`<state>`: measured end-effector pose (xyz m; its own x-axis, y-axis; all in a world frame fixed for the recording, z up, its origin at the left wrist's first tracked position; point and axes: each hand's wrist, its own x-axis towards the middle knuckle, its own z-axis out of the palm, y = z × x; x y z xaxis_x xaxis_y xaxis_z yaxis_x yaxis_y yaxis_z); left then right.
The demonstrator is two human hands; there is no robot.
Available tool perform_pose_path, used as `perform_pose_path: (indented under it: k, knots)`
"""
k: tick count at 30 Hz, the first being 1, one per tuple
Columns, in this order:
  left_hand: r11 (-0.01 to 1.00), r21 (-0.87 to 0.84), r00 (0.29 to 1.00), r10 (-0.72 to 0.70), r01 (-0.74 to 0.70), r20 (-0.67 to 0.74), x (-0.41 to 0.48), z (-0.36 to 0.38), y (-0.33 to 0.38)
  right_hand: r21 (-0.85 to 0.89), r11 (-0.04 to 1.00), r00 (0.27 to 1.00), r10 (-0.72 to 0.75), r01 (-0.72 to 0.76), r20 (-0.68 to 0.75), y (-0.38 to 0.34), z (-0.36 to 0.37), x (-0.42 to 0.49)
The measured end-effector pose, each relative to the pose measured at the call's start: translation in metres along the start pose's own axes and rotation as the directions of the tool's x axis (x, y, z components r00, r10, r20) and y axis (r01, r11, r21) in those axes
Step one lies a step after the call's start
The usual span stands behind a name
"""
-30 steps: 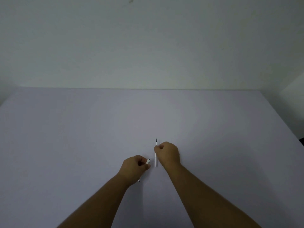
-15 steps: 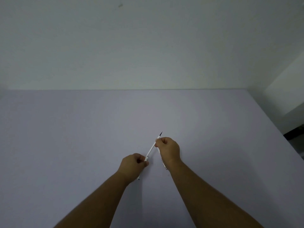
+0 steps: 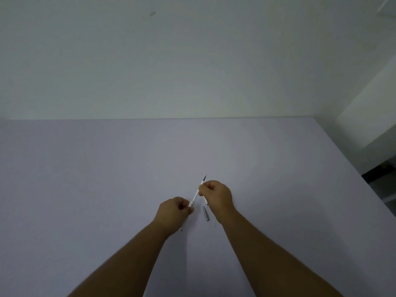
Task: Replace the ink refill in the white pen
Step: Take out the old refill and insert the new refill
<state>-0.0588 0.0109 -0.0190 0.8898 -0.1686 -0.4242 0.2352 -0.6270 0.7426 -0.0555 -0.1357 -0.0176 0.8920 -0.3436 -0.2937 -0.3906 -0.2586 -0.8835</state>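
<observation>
Pale lilac bench [image 3: 107, 189] against a plain off-white wall [image 3: 192, 61]; dim light, bare surface apart from the work in hand.

White pen barrel [image 3: 191, 203] held in the left hand [image 3: 173, 213], fingers closed around it, mouth end showing at the thumb and tail end just visible below the wrist. Ink refill [image 3: 198, 190] — thin, white, dark at the tip — pinched in the right hand [image 3: 216, 198], thumb and forefinger closed on its upper part, lower end at or just inside the barrel mouth; how deep it sits, not determinable. A second slim white piece [image 3: 206, 201] tucked under the right palm, identity unclear. Small grey metal piece [image 3: 205, 213], probably the pen's tip section, lying on the bench between the two wrists.

Handling, as a judgement: all parts very light, smooth and liable to roll; refill slender and likely to bend if pushed off-axis — best gripped close to the barrel mouth and fed straight. Barrel stiff enough for a firm hold at mid-length.
</observation>
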Motion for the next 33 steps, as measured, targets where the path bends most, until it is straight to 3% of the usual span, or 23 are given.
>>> perform_pose_path:
  k: [3,7,12,16,18,21,26,28,29,33]
  knots:
    - [1.0,0.017,1.0,0.014,-0.014,-0.01,0.0,0.0,0.003,-0.027,1.0,0.994,0.011,-0.008,0.113,0.0,0.003,-0.005]
    - [1.0,0.024,1.0,0.015,-0.015,-0.002,-0.001,-0.001,0.002,0.125,0.992,0.999,0.007,-0.011,0.035,-0.003,-0.001,-0.003]
    - [0.998,0.053,1.0,0.017,-0.017,0.011,-0.002,-0.002,-0.001,0.056,0.998,0.987,0.01,-0.019,0.16,-0.003,-0.004,-0.001]
    - [0.999,0.052,1.0,0.003,-0.004,0.009,-0.003,-0.004,-0.006,0.033,0.997,0.991,0.072,-0.076,0.117,0.002,-0.005,0.001]
    - [0.999,0.047,1.0,-0.003,0.002,0.006,-0.004,-0.007,-0.008,-0.148,0.987,0.996,0.071,-0.063,0.047,0.008,-0.004,0.004]
    - [0.999,0.037,1.0,-0.01,0.01,-0.002,-0.004,-0.01,-0.012,-0.61,0.792,0.993,0.046,0.029,0.107,0.019,0.003,0.001]
    - [0.999,-0.034,0.999,-0.037,0.038,0.028,-0.007,-0.011,-0.015,-0.759,0.639,0.986,0.009,0.123,0.167,0.038,0.021,-0.007]
    - [0.999,-0.035,0.999,-0.029,0.03,0.033,-0.008,-0.011,-0.015,-0.751,0.643,0.984,-0.025,0.149,0.174,0.04,0.024,-0.008]
    - [0.999,-0.032,0.999,-0.024,0.025,0.032,-0.009,-0.012,-0.016,-0.705,0.697,0.988,-0.036,0.134,0.152,0.038,0.024,-0.007]
    - [0.999,-0.034,0.999,-0.018,0.019,0.043,-0.009,-0.013,-0.013,-0.173,0.985,0.999,0.024,-0.027,-0.022,0.013,0.015,-0.001]
